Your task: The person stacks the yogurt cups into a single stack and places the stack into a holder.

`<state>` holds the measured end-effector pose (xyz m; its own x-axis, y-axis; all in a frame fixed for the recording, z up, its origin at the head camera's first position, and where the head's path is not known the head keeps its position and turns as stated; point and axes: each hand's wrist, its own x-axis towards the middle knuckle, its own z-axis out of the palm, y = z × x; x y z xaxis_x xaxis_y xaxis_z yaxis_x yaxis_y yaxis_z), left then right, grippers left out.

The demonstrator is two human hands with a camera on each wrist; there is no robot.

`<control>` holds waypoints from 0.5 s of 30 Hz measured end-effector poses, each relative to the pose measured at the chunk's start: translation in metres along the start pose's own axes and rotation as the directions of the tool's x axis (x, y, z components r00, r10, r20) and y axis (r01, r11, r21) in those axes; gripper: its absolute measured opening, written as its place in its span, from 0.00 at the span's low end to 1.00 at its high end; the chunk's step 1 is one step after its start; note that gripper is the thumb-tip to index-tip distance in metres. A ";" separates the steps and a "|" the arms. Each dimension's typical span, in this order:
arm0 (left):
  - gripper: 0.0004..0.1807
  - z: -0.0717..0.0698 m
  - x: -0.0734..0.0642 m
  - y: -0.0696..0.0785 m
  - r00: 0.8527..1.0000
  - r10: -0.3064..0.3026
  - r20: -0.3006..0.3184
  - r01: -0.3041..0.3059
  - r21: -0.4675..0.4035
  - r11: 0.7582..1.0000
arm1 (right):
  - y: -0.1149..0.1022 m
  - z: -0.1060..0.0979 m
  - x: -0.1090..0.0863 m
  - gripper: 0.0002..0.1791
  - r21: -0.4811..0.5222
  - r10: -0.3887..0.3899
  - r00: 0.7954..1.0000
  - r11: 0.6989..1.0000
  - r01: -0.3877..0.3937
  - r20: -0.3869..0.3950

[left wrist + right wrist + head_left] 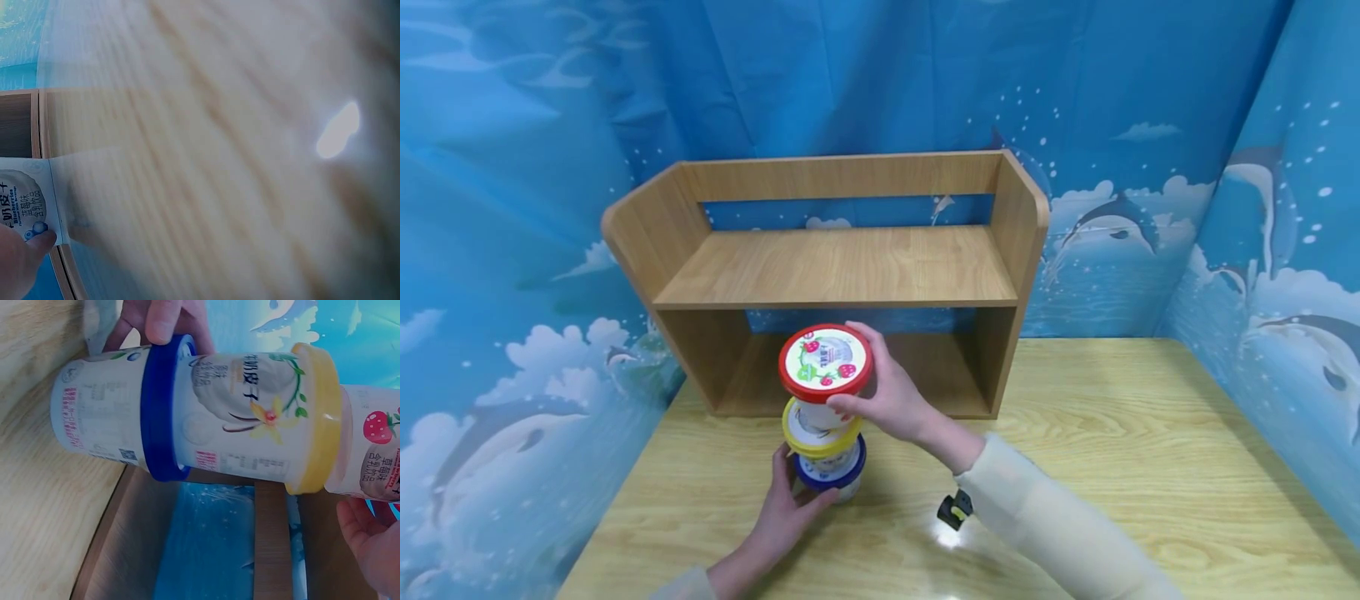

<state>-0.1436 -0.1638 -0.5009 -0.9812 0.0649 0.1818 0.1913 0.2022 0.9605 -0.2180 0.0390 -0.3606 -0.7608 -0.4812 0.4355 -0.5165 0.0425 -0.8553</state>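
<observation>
Three white tubs stand stacked in front of the shelf. At the bottom is the blue-lidded tub (847, 490), printed with blueberries. The yellow-lidded tub (250, 419), with a flower print, sits on its lid, and the red-lidded tub (825, 360), showing strawberries, is on top. My right hand (891, 396) grips the red-lidded tub from the right, thumb in front and fingers behind. Low on the left, my left hand (781, 512) holds the blue-lidded tub between thumb and fingers. A left-hand digit (164, 322) presses the blue lid's edge in the right wrist view.
A two-level wooden shelf (842, 267) stands on the wood-grain table (1112, 433) right behind the stack. Blue curtains (865, 75) with dolphins and clouds surround the table at the back and sides. A small black device (955, 509) shows beside the right sleeve.
</observation>
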 end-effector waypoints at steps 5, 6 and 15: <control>0.47 -0.001 0.001 0.001 1.000 -0.023 0.014 0.023 0.003 1.000 | 0.003 0.005 0.000 0.49 -0.029 0.028 1.000 0.999 -0.028 0.009; 0.47 -0.001 0.001 0.001 1.000 -0.025 0.013 0.025 -0.001 1.000 | 0.003 0.006 0.000 0.49 -0.032 0.033 0.999 0.999 -0.033 0.009; 0.48 0.000 0.001 0.002 0.999 -0.033 0.002 0.033 -0.001 0.999 | 0.006 0.011 0.001 0.48 -0.028 0.064 0.998 0.998 -0.063 0.023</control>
<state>-0.1440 -0.1636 -0.4991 -0.9869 0.0603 0.1497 0.1589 0.2028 0.9662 -0.2175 0.0291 -0.3685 -0.7830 -0.4973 0.3736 -0.4784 0.0976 -0.8727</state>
